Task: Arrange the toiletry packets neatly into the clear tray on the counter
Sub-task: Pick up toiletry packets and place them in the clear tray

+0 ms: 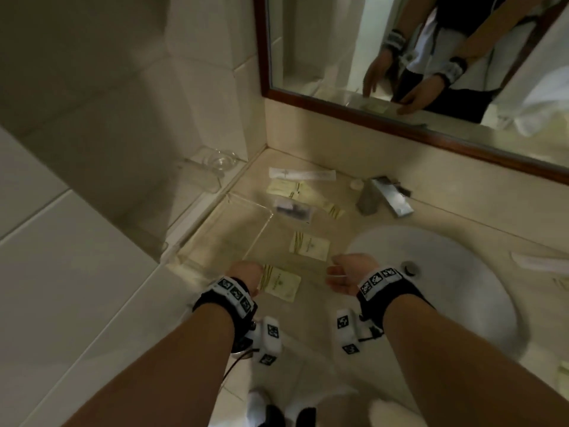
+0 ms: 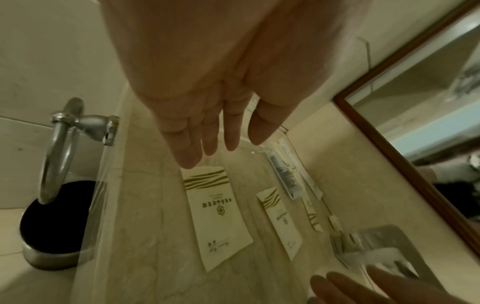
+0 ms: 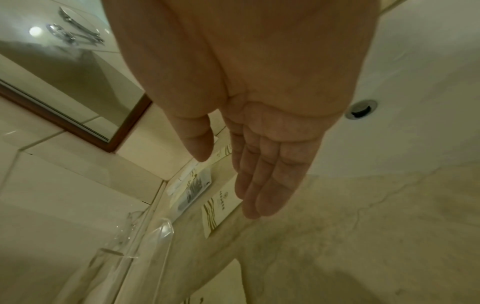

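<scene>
The clear tray (image 1: 246, 211) lies on the counter's left side by the wall, its corner (image 3: 166, 226) in the right wrist view. Cream packets with olive stripes lie to its right: one (image 1: 281, 283) under my left hand (image 1: 246, 274), another (image 1: 309, 248) farther back. The same two packets show in the left wrist view, the near one (image 2: 218, 214) and the far one (image 2: 280, 222). A clear packet with a dark item (image 1: 294, 211), more cream packets (image 1: 286, 189) and a long white packet (image 1: 301, 174) lie behind. My right hand (image 1: 341, 271) hovers beside the sink. Both hands have straight fingers and hold nothing.
A white sink (image 1: 431, 288) with a drain (image 3: 361, 109) fills the counter's right, and a chrome faucet (image 1: 385, 195) stands behind it. A wood-framed mirror (image 1: 400, 127) hangs on the back wall. A towel ring (image 2: 59, 148) and a dark bin (image 2: 52, 226) are left of the counter's edge.
</scene>
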A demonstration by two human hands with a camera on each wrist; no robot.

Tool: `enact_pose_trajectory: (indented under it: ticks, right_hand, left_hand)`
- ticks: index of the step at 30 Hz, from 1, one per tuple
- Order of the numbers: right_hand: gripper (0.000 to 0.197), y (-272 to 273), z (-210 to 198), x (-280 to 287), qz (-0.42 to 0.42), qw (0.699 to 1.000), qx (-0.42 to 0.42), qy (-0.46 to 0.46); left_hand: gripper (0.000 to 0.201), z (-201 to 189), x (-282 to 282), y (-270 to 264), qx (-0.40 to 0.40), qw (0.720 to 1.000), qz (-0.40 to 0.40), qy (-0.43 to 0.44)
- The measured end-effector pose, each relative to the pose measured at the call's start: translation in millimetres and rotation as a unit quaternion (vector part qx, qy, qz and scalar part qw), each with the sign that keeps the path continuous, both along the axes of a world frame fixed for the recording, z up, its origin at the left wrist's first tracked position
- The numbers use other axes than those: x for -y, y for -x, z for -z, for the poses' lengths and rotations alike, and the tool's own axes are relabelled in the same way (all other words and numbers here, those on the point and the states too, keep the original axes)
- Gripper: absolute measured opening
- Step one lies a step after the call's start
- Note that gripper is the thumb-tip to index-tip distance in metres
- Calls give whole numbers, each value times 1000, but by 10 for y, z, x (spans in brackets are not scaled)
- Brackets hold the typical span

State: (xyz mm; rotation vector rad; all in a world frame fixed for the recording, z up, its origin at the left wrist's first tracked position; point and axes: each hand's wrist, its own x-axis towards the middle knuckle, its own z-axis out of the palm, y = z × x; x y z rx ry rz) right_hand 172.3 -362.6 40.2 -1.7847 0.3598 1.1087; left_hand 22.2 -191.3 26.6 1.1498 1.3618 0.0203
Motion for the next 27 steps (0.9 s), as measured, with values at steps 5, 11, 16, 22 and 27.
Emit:
enact_pose_trajectory:
  ticks: [5,11,16,22,27]
  right_hand:
    - [14,160,90,-132,8,1000,10,10]
    - [24,331,181,-150,2,1000,-2,20]
    - [21,409,345,-163,13,999,-13,28]
    - [20,532,490,-332,43,998,-39,-3]
    - [25,670,500,-428,9,999,-31,20]
  left_hand:
    - [36,-54,-3,-26,-120,929,315,-151]
    - [39,31,12,-20,-91,954,276,-69]
    - [39,213,-2,7,-93,958,263,-66]
    - [45,406,22,18,-51,976,209,-28]
    - [28,601,199,14,14,986,164,11]
